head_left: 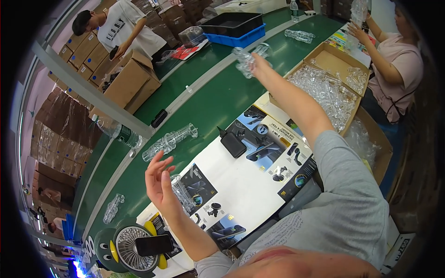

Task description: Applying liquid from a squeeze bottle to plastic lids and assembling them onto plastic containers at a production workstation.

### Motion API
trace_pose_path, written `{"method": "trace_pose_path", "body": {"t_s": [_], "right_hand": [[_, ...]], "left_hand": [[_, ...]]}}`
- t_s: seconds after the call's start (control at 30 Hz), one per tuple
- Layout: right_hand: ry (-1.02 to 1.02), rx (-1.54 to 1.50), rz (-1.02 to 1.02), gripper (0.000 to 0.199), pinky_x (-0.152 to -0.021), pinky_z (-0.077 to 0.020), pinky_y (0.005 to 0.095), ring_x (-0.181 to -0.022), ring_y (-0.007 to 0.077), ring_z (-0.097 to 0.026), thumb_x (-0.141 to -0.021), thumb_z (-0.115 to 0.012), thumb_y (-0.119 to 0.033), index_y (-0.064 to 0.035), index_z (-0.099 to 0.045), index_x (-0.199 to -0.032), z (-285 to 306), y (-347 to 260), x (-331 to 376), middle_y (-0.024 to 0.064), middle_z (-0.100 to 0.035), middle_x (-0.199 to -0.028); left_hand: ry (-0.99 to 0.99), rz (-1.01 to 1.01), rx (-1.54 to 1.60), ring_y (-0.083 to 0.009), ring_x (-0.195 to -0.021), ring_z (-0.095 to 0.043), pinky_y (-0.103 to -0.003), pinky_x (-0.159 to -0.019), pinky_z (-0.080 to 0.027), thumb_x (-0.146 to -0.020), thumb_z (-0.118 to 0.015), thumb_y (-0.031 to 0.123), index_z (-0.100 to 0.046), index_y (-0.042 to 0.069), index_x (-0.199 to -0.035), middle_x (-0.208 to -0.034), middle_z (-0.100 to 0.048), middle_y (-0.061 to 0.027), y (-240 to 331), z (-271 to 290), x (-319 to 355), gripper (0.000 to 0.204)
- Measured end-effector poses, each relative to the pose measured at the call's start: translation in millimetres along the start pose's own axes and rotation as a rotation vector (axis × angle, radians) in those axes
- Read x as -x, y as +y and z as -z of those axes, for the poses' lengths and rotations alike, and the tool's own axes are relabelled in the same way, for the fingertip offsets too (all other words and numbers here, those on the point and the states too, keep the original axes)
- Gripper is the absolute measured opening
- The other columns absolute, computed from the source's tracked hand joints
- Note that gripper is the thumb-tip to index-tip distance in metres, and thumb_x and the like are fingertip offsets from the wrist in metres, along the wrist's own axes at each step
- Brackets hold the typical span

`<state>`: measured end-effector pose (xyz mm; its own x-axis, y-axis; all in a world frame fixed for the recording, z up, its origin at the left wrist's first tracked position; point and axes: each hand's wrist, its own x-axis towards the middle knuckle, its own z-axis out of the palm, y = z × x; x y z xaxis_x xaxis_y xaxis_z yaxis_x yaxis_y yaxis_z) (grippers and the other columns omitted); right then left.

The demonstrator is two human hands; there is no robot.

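While right hand [257, 62] grips clear plastic tray [246, 58] lying left-right, left hand [160, 183] hovers spread, empty.

Bright, even overhead light, no hard shadows. Soft sheen along the green table [218, 99]; small speculars on the clear plastic parts in the cardboard box [324, 60]. Heavy fisheye: straight edges bowed, black vignette ringing the frame. Centre sharp; right hand [259, 62] slightly motion-blurred, rim soft, grey shirt [347, 217] close and defocused. Blue glare spot bottom left.
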<state>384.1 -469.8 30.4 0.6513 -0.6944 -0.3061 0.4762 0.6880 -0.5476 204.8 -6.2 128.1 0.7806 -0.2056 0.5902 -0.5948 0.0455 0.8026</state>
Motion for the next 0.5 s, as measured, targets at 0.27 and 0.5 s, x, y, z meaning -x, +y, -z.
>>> {"method": "trace_pose_path", "body": {"t_s": [0.27,0.5], "right_hand": [[-0.737,-0.265,-0.52,0.024,-0.07,-0.0514,0.0359,-0.087,0.0226,-0.06,-0.087,-0.051,-0.02,-0.0016,-0.052,-0.102,-37.5,42.3,229.9,0.0125,-0.06,-0.098],[-1.105,0.2,-0.599,0.038,-0.083,-0.0466,0.0316,-0.091,0.0169,-0.059,-0.085,-0.054,-0.02,0.0017,-0.048,-0.117,-26.1,73.0,348.9,0.0109,-0.058,-0.108]], "left_hand": [[-0.017,0.072,0.125,-0.0251,-0.121,-0.04,-0.038,-0.099,-0.031,-0.086,-0.046,0.013,-0.039,-0.002,-0.127,-0.127,-0.045,-0.0163,-2.0,10.8,-0.8,0.044],[0.259,0.154,0.626,-0.0261,-0.12,-0.039,-0.041,-0.099,-0.033,-0.087,-0.052,0.031,-0.035,-0.001,-0.127,-0.126,-0.042,-0.0177,-22.3,26.9,-7.9,0.054]]}}
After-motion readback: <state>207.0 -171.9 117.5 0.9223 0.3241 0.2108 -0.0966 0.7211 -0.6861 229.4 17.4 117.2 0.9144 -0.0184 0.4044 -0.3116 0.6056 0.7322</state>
